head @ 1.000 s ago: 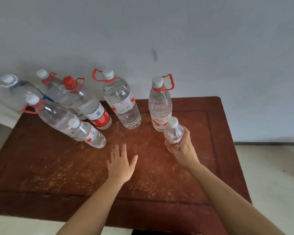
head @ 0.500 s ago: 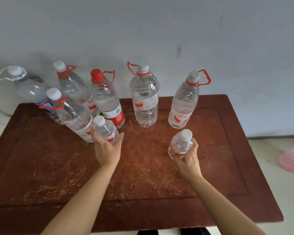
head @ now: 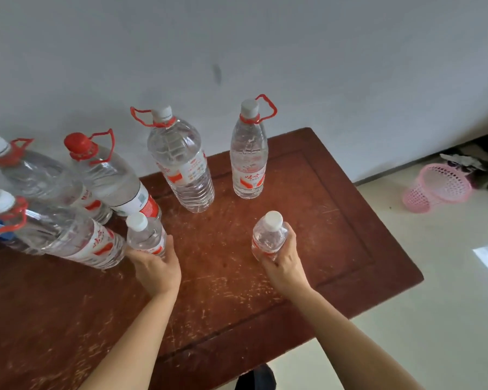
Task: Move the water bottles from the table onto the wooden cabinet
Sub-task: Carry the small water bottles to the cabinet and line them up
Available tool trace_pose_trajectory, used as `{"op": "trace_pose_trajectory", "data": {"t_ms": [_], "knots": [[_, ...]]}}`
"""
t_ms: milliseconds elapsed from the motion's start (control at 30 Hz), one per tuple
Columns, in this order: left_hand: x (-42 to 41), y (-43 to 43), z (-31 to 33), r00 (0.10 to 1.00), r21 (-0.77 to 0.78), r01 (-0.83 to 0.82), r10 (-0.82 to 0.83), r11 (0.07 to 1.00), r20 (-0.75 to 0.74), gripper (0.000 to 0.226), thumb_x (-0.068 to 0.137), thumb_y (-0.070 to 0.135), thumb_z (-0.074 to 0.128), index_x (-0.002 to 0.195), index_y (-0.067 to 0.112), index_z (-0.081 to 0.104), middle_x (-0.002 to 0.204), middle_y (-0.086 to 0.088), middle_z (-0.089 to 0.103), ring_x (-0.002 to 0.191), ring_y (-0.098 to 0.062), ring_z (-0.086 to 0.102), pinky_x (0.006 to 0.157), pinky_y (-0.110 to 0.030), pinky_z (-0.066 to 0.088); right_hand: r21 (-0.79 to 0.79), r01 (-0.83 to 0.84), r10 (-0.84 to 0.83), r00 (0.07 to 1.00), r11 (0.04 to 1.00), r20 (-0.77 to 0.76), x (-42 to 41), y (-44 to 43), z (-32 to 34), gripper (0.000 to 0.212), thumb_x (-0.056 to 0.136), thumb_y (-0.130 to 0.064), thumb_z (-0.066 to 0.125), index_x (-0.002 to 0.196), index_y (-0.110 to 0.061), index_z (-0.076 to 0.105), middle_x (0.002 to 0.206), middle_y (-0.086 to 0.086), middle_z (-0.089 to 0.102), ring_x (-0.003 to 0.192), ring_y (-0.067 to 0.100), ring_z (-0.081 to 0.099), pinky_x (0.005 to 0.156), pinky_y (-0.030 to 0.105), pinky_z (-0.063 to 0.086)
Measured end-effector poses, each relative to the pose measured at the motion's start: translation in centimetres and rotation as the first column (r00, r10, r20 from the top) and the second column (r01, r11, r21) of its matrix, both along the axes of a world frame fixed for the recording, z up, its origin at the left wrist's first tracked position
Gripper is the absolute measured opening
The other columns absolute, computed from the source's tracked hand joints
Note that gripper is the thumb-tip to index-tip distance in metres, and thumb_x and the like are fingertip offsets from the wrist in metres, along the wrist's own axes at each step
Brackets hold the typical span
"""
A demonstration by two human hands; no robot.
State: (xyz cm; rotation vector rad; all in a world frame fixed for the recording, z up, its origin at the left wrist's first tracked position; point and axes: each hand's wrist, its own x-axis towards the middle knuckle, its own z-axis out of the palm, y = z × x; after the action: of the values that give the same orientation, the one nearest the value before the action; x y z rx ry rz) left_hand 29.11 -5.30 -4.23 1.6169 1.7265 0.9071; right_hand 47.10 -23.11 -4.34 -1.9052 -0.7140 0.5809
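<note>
Counted on the scuffed wooden table [head: 335, 249]: seven clear plastic bottles, all holding water. Five large bottles [head: 181, 164] with red carry loops, four white-capped plus one red-capped bottle [head: 110, 178], grouped along the far and left edges. Two small ones, white-capped: left small bottle [head: 145, 235] gripped by the left hand [head: 155, 270], right small bottle [head: 269, 235] gripped by the right hand [head: 283, 267], fingers curled round each. Beyond the right edge, on the floor, one pink mesh basket [head: 437, 190], tipped.

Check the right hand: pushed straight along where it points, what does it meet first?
Probably the rightmost large bottle, upright ahead of the right hand and the small bottle it grips; bare table lies between. Depth is unclear.
</note>
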Motion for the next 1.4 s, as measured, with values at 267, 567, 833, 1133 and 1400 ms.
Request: {"op": "trace_pose_trajectory", "data": {"t_ms": [267, 567, 833, 1133, 1400], "knots": [[6.2, -6.1, 1.7, 0.883, 0.064, 0.468, -0.464, 0.882, -0.066, 0.066, 0.079, 0.031, 0.082, 0.13, 0.009, 0.047, 0.124, -0.016, 0.062, 0.109, -0.04, 0.063, 0.087, -0.049, 0.05, -0.069, 0.199, -0.181, 0.963, 0.978, 0.201, 0.3, -11.1, 2.1, 0.079, 0.091, -0.038, 0.074, 0.134, -0.067, 0.014, 0.141, -0.015, 0.039, 0.118, 0.004, 0.047, 0.096, 0.024, 0.042], [14.6, -26.0, 7.8, 0.296, 0.283, 0.93, -0.933, 0.232, -0.206, 0.08, 0.074, 0.034, 0.087, 0.141, 0.013, 0.048, 0.101, -0.015, 0.066, 0.089, -0.035, 0.065, 0.074, -0.039, 0.053, 0.006, 0.727, -0.63, 0.591, 0.687, 0.505, -1.3, -36.4, 9.6, 0.093, 0.085, -0.028, 0.081, 0.155, -0.038, 0.02, 0.124, 0.012, 0.054, 0.101, 0.034, 0.061, 0.074, 0.036, 0.047], [13.2, -53.6, 15.6, -0.186, 0.473, 0.782, -0.876, -0.406, -0.446, 0.087, 0.075, 0.035, 0.085, 0.148, 0.025, 0.039, 0.105, -0.018, 0.062, 0.089, -0.037, 0.058, 0.066, -0.044, 0.052, 0.055, 0.962, -0.601, 0.123, 0.269, 0.79, -17.9, -62.2, 15.8, 0.11, 0.079, -0.023, 0.085, 0.161, -0.035, 0.012, 0.118, 0.011, 0.056, 0.102, 0.034, 0.056, 0.087, 0.051, 0.053], [2.4, -82.2, 18.2, -0.437, 0.565, 0.294, -0.634, -0.771, -0.638, 0.091, 0.066, 0.016, 0.09, 0.144, 0.029, 0.044, 0.123, -0.017, 0.057, 0.112, -0.036, 0.049, 0.096, -0.056, 0.037, 0.134, 0.943, -0.362, -0.245, -0.305, 0.899, -41.1, -81.5, 16.2, 0.082, 0.079, -0.005, 0.079, 0.148, -0.033, 0.044, 0.118, 0.014, 0.051, 0.099, 0.034, 0.047, 0.092, 0.054, 0.044], [-10.0, -106.4, 15.7, -0.632, 0.443, -0.123, -0.274, -0.888, -0.725, 0.094, 0.059, 0.014, 0.093, 0.141, 0.029, 0.047, 0.124, -0.014, 0.056, 0.113, -0.036, 0.048, 0.102, -0.063, 0.035, -0.053, 0.715, -0.337, -0.262, -0.697, 0.904, -58.0, -93.5, 14.2, 0.062, 0.086, -0.005, 0.059, 0.14, -0.035, 0.051, 0.117, 0.015, 0.049, 0.107, 0.038, 0.05, 0.105, 0.061, 0.037]]}}
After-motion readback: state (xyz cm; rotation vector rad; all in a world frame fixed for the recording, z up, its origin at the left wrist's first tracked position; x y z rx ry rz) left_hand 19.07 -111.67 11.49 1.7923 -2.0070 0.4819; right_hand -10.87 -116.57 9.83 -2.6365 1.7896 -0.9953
